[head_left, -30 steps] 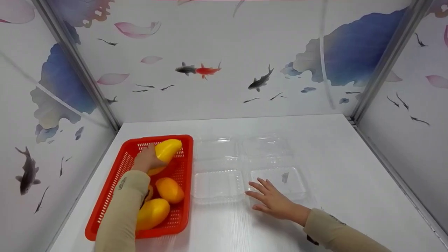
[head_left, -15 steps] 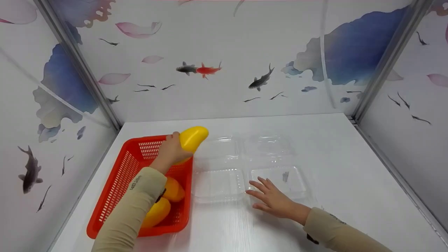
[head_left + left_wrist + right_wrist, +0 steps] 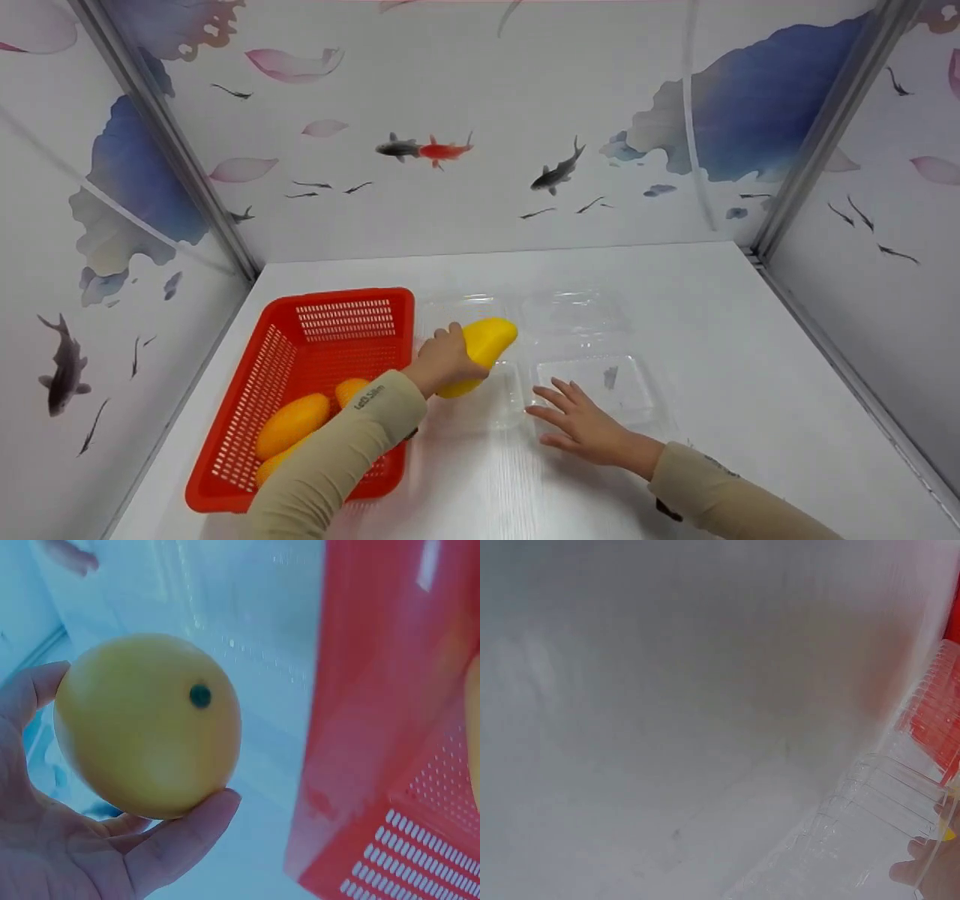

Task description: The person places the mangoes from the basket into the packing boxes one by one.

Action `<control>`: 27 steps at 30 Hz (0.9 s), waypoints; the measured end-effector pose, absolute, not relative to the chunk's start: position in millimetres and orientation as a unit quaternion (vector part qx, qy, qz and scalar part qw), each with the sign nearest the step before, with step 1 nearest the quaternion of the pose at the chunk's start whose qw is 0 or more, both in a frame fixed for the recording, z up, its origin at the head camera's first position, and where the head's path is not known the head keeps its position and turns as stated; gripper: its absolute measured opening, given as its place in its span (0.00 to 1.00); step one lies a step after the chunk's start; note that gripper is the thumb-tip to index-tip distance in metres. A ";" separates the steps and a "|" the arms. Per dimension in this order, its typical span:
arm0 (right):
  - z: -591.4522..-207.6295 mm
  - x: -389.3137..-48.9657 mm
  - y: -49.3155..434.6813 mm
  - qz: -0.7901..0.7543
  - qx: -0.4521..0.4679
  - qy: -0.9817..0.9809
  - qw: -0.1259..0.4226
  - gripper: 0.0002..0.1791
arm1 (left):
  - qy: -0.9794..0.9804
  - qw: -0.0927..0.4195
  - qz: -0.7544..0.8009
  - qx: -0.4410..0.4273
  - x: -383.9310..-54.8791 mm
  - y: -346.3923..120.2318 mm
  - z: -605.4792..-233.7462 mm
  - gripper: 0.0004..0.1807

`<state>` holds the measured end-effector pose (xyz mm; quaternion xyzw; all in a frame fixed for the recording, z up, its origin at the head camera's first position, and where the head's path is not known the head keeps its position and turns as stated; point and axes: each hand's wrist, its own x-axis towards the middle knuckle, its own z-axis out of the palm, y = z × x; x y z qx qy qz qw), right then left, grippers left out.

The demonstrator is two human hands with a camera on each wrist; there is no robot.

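Observation:
My left hand (image 3: pixel 446 361) grips a yellow mango (image 3: pixel 489 341) above the clear plastic boxes at the table's middle. Seen in the left wrist view, thumb and fingers curl round the mango (image 3: pixel 146 735), and its dark stem spot faces the camera. Below it is the near left box (image 3: pixel 495 416), partly hidden by hand and fruit. My right hand (image 3: pixel 589 427) has its fingers spread at the near edge of the right-hand clear box (image 3: pixel 634 379). Nothing is in its grasp. Several orange-yellow mangoes (image 3: pixel 292 426) lie in the red basket (image 3: pixel 199 480), some covered by my left sleeve.
The perforated red basket stands left of the clear boxes, with its right rim beside them. Behind the right-hand box are more clear plastic sections (image 3: pixel 574 307). Printed white panels (image 3: pixel 480 202) enclose the white table (image 3: pixel 750 390) at the back and both sides.
My left hand has lifted the mango out of the red basket and carried it right, over the rim, then down over the clear boxes. My right hand has stayed in place.

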<state>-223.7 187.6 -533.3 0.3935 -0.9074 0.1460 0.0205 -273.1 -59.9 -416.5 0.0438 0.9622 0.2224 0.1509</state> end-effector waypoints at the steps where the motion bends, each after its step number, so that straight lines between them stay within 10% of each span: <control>1: -533.0 -223.8 187.5 0.148 0.393 -0.907 0.017 0.27 | 0.962 0.155 0.221 0.046 -272.2 -57.1 -419.7 0.45; 27: -534.3 -224.8 187.4 0.153 0.400 -0.903 0.030 0.27 | 0.945 0.182 0.269 -0.034 -274.8 -21.3 -466.3 0.37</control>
